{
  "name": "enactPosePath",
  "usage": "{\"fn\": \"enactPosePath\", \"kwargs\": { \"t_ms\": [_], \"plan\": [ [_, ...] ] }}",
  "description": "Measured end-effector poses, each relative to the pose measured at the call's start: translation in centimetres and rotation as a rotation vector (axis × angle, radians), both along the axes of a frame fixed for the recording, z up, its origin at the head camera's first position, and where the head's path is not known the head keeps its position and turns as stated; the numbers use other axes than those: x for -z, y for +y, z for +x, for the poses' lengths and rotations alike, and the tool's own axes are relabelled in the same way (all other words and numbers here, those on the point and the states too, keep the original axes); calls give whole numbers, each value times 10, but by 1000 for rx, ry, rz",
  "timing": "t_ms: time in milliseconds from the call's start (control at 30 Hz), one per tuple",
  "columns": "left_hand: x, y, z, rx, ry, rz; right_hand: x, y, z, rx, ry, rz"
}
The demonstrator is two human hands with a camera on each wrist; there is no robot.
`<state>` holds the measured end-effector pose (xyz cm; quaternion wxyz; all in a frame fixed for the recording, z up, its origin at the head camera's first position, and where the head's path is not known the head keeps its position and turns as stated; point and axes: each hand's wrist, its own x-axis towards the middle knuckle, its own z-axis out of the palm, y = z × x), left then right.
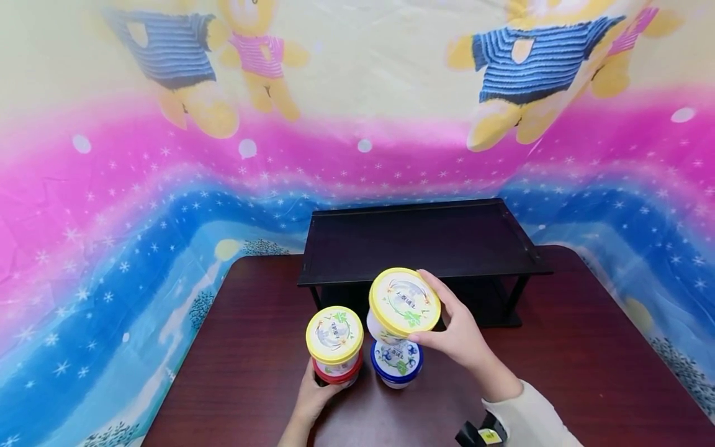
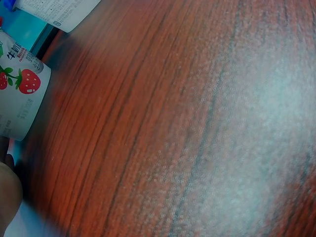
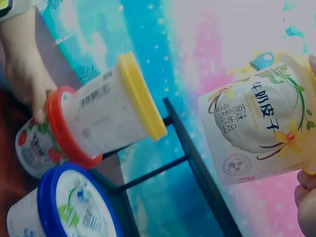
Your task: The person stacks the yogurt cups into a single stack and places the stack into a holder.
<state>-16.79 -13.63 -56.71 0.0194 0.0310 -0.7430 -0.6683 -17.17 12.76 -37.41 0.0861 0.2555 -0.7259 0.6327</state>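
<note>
- Closest to me, at lower centre of the frame, the left hand (image 1: 314,397) grips the red-lidded strawberry cup (image 1: 347,375), with a yellow-lidded cup (image 1: 335,338) stacked on it.
- Just right of that stack I see the blue-lidded blueberry cup (image 1: 398,367).
- Above it in the frame, the right hand (image 1: 465,335) pinches the original-flavour cup (image 1: 403,302) by its yellow lid, axis roughly upright; from these fingers, I judge, the stack lies lower left, nearer the left hand.
- Beyond, at centre right, stands the black shelf (image 1: 413,239).
</note>
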Motion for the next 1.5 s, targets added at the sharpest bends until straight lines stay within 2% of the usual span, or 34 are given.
{"fn": "enactPosePath", "kwargs": {
  "t_ms": [367,667,967,1267,1500],
  "plan": [
    [0,0,2,16,43,34,-16,-26,-2,-104,45,10],
    [1,-1,1,22,70,23,-18,-43,-5,-154,36,50],
    [2,-1,1,43,75,83,-16,-57,-9,-165,10,89],
    [2,-3,0,59,64,98,-15,-67,-13,-162,-59,127],
    [2,-2,1,62,58,108,-13,-72,-16,-162,-77,160]
  ]
}}
